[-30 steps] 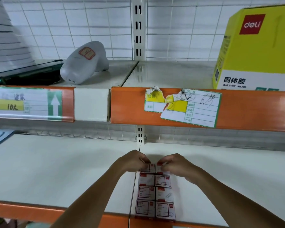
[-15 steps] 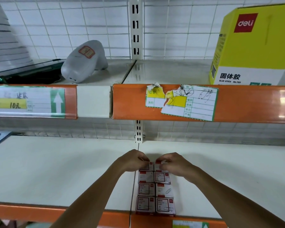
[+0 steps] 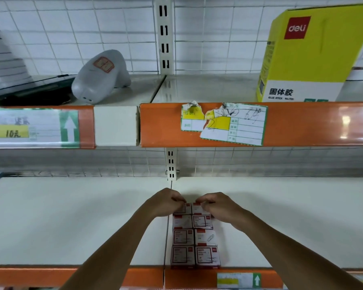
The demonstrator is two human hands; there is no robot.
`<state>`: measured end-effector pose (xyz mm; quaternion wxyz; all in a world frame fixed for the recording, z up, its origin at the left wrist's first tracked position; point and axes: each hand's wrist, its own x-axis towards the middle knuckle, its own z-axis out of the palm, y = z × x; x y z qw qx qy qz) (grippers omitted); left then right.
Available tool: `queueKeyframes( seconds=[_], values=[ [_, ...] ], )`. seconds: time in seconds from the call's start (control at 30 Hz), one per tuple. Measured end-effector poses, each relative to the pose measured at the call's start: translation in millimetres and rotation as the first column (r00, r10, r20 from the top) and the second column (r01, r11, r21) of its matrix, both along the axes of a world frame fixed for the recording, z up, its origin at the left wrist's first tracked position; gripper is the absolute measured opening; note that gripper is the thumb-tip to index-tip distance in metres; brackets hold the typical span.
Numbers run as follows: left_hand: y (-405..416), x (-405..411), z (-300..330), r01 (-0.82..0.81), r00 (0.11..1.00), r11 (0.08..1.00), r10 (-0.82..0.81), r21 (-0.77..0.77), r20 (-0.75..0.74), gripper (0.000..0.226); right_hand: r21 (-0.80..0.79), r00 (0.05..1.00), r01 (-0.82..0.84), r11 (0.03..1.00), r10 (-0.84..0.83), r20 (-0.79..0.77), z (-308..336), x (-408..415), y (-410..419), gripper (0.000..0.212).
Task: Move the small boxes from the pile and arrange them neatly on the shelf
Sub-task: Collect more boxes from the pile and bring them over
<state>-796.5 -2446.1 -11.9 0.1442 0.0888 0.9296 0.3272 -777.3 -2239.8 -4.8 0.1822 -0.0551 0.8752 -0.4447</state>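
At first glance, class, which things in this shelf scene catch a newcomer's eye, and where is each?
The big yellow box stands out on the upper shelf, far right. On the lower shelf, the left hand and right hand pinch the rearmost of the small boxes, set in two neat columns. A torn price label hangs on the orange rail.

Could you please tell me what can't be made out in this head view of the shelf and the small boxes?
- Back pair of small boxes: mostly hidden under the left hand and right hand.
- Print on the box labels: too small to read.
- The pile the boxes come from: out of frame.
- Yellow glue stick carton: cut by the right edge.
- Torn price tag: handwriting illegible.
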Motion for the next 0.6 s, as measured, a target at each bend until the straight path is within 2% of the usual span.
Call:
queueKeyframes(
  seconds=[0.17,0.27,0.4,0.6],
  values=[
    [3,-7,2,-0.097,0.985,0.994,0.089,-0.048,-0.15,0.022,-0.017,0.995,0.094,0.995,-0.095,-0.014,1,1,13,0.032],
    [24,-9,11,-0.091,0.964,0.996,0.094,0.027,-0.247,0.02,-0.034,0.99,0.135,0.99,-0.136,-0.025,4,7,25,0.027],
    [76,-6,25,0.047,0.951,0.998,-0.032,0.042,-0.307,0.02,-0.081,0.976,0.216,0.973,-0.218,-0.018,9,20,53,0.022],
    [171,7,35,0.265,0.922,0.964,-0.252,0.004,-0.294,0.018,-0.132,0.937,0.34,0.931,-0.347,-0.033,12,45,128,0.019]
  ],
)
